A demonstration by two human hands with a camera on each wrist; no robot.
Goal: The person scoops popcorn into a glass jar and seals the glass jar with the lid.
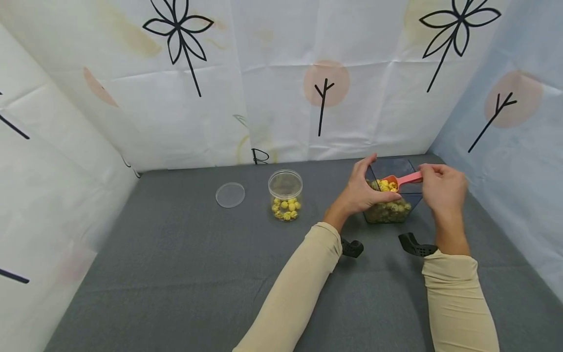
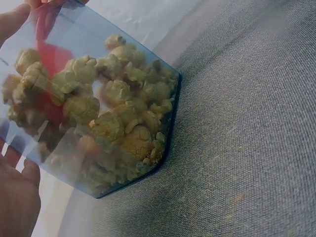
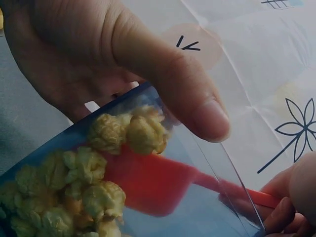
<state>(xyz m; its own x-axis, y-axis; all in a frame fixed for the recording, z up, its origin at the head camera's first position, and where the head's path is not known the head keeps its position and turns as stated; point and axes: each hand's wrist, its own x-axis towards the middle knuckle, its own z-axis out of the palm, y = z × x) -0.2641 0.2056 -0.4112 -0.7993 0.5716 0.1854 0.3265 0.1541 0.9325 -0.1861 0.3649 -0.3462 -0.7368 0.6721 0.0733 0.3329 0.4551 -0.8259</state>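
Note:
A clear, bluish plastic container [image 1: 398,167] holds yellow popcorn [image 1: 389,213] at the right of the table. My left hand [image 1: 364,188] grips its left side, thumb along the near rim and fingers spread round the far side. With my right hand [image 1: 445,189] I pinch the handle of a red-pink scoop [image 1: 411,178] from the right. The scoop's bowl is inside the container, carrying popcorn near the rim. Through the wall in the right wrist view, the scoop [image 3: 153,182] slants among the pieces, two of them above its bowl. Popcorn partly hides the scoop [image 2: 53,59] in the left wrist view.
A round clear jar [image 1: 285,185] with some popcorn at its bottom stands left of the container, its mouth uncovered. Farther left lies a clear round lid [image 1: 230,195] on the grey cloth [image 1: 184,264]. Printed white sheets [image 1: 272,98] enclose the back and sides.

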